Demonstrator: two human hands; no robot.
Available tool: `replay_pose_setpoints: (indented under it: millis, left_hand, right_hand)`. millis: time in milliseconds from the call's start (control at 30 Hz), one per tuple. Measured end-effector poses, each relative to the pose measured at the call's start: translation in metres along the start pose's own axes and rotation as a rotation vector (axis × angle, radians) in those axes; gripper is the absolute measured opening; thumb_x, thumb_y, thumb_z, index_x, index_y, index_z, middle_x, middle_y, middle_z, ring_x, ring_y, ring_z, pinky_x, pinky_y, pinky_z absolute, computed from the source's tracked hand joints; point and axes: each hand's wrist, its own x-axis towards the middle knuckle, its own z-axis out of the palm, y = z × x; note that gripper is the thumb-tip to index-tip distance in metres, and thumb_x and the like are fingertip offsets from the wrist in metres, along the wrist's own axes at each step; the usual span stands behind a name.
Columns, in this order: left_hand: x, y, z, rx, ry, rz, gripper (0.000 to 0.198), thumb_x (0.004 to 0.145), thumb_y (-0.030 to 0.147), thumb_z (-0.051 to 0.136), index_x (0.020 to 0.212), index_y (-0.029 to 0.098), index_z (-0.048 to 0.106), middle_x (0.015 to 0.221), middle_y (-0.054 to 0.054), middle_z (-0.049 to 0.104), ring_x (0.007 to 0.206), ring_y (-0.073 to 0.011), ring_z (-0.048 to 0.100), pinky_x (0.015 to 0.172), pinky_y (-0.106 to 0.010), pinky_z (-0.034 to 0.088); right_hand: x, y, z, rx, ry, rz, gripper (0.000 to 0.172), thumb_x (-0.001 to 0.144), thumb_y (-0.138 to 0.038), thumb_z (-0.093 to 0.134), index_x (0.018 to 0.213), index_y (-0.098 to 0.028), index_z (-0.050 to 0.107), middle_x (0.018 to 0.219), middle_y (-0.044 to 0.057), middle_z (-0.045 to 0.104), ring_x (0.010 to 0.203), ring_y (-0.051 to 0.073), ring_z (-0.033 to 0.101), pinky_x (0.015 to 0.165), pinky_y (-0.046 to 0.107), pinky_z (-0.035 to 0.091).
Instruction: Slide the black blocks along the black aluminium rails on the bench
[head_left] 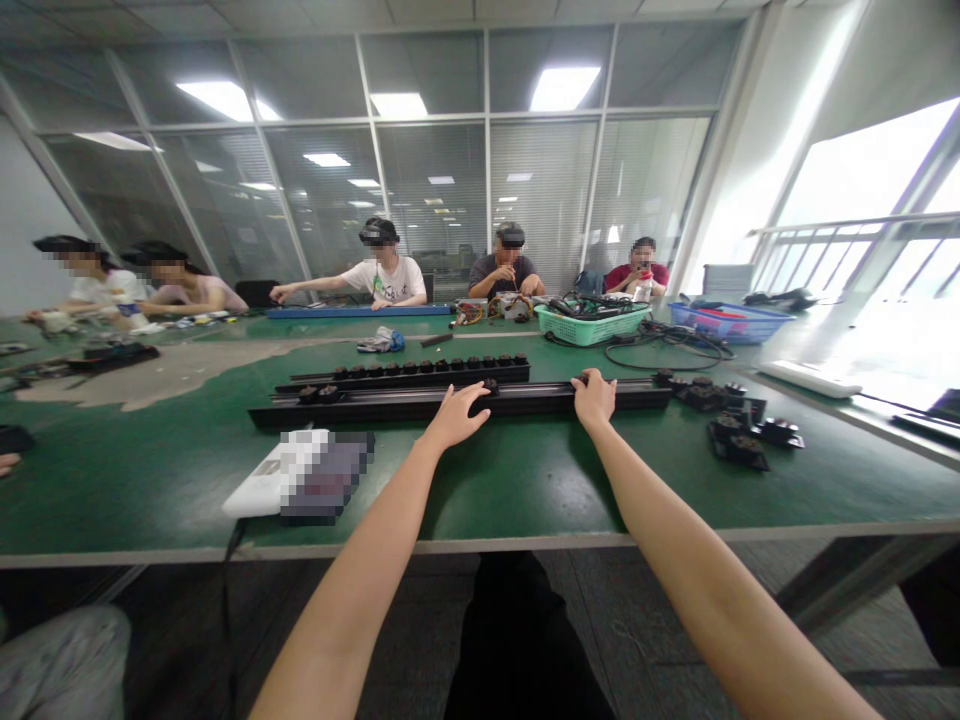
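Observation:
Both my hands rest on a long black metal rail [390, 405] lying across the green table [135, 480]. My left hand [456, 416] lies over the rail with its fingers curled across the top, just left of a small black fitting [490, 386]. My right hand [594, 397] grips the rail further right. Directly behind it runs a second black rail [405, 377] carrying a row of round black knobs. Right of my right hand lie several black mounted parts [731, 425].
A pixelated white-and-dark object [307, 476] lies near the front edge. Further back stand a green basket [591, 324] of cables, a blue basket [727, 322] and a coil of black cable [667, 347]. Several people work along the table's far side.

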Motion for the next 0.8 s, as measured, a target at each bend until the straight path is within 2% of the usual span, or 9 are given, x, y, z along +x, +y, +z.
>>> replay_pose_setpoints:
  millis: [233, 433, 667, 800]
  left_hand:
    - [0.000, 0.000, 0.000, 0.007, -0.006, -0.002, 0.044, 0.096, 0.032, 0.060, 0.139, 0.022, 0.060, 0.160, -0.014, 0.052, 0.151, -0.0274, 0.048, 0.131, -0.063, 0.012]
    - [0.000, -0.001, 0.000, -0.004, 0.002, 0.007, 0.043, 0.096, 0.032, 0.059, 0.138, 0.021, 0.060, 0.160, -0.014, 0.052, 0.151, -0.0279, 0.048, 0.131, -0.063, 0.011]
    - [-0.001, 0.000, 0.000, -0.004, 0.008, 0.009, 0.042, 0.096, 0.032, 0.059, 0.137, 0.023, 0.061, 0.160, -0.013, 0.052, 0.150, -0.0275, 0.048, 0.131, -0.064, 0.012]
    - [-0.001, 0.000, 0.000, 0.004, 0.009, 0.010, 0.041, 0.096, 0.033, 0.059, 0.137, 0.025, 0.061, 0.160, -0.012, 0.053, 0.150, -0.0272, 0.048, 0.131, -0.064, 0.012]
  right_hand:
    - [-0.001, -0.003, -0.002, -0.083, -0.003, -0.025, 0.037, 0.099, -0.025, 0.051, 0.133, -0.012, 0.059, 0.118, 0.018, 0.075, 0.121, 0.027, 0.065, 0.125, 0.050, 0.018]
    - [-0.001, -0.008, -0.007, -0.164, -0.019, -0.025, 0.046, 0.094, -0.017, 0.049, 0.138, -0.010, 0.059, 0.127, 0.021, 0.071, 0.129, 0.031, 0.059, 0.124, 0.052, 0.018]
    - [-0.004, -0.010, -0.012, -0.196, 0.003, 0.017, 0.043, 0.088, -0.020, 0.052, 0.128, -0.007, 0.061, 0.123, 0.026, 0.070, 0.128, 0.036, 0.057, 0.123, 0.057, 0.018]
    - [-0.004, -0.009, -0.014, -0.153, 0.028, 0.007, 0.041, 0.087, -0.021, 0.053, 0.126, -0.010, 0.060, 0.118, 0.022, 0.072, 0.125, 0.034, 0.058, 0.123, 0.056, 0.019]
